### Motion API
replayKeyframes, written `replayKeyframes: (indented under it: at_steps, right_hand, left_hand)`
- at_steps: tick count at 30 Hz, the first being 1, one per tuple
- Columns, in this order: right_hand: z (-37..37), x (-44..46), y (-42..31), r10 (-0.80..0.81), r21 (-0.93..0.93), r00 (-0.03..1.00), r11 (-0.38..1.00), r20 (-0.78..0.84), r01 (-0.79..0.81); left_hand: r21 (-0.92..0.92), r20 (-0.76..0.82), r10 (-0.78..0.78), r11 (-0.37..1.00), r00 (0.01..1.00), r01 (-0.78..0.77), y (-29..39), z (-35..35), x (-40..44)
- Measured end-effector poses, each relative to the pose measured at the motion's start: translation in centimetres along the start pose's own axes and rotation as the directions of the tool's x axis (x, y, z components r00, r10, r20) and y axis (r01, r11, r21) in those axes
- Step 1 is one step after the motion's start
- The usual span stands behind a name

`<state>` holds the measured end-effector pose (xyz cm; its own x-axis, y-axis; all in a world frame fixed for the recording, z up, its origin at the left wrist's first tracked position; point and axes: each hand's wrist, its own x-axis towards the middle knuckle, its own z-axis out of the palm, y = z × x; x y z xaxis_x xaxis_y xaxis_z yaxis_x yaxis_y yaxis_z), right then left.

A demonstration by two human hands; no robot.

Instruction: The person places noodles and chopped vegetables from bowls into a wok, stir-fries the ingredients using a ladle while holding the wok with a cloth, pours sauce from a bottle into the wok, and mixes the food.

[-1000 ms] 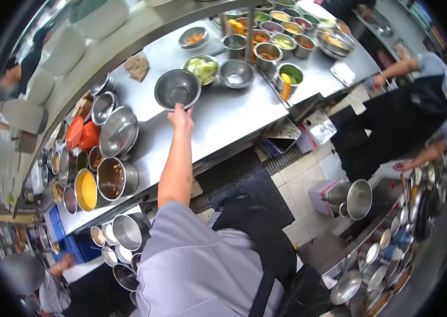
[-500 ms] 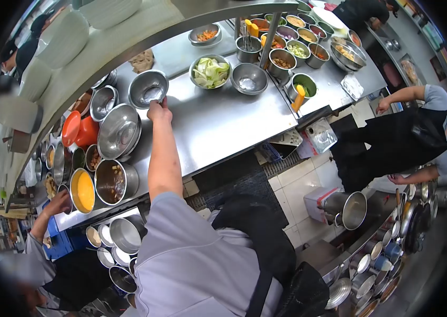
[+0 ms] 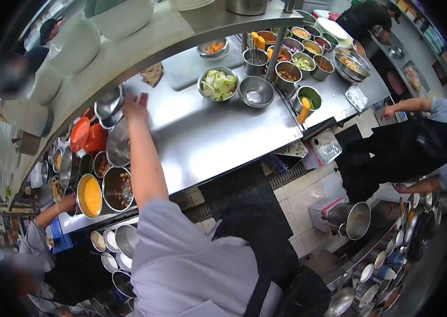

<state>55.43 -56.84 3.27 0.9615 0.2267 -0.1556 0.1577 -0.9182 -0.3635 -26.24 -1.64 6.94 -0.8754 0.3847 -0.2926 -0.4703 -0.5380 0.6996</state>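
Fingers (image 3: 143,99) spread beside round, shiny metal bowls (image 3: 108,105).

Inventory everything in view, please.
Steel bowls: several, silver, left
Leaf bowl: one, silver, centre
Empty bowl: one, silver, beside leaf bowl
Orange shreds: one bowl, silver, counter's back
Board: one, pale, counter's back
Cloth: one, brown, beside board
Container: one, red, left
Filled pots: several, silver, left
Ingredient pots: many, silver, right
Dishes: several, white, shelf
Stockpot: one, silver, right
Pans: many, silver, lower right
Coworkers: several, dark clothing, around
Left hand: one, bare, beside steel bowls
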Motion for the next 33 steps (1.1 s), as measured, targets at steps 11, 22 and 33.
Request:
replayKeyframes:
  at_steps: [11,22,33]
  right_hand:
    - [-1.7,-3.9,8.4,0.192,0.175,0.981,0.967,-0.04,-0.183]
    - [-2.2,-9.9,18.5,0.612,0.532,0.742,0.738,-0.272,-0.414]
    - [-6.8,-12.3,17.7,0.761,0.865,0.632,0.41,-0.15,-0.289]
  left_hand:
    - [0.649,0.098,-0.363,0.729,0.927,0.216,-19.3,1.9,-5.6]
    - [0.872,0.394,-0.594,0.484,0.701,-0.08,-22.5,-5.4,-3.9]
    - [0.899,0.357,-0.93,0.319,0.082,-0.301,-27.3,-8.6,-29.5]
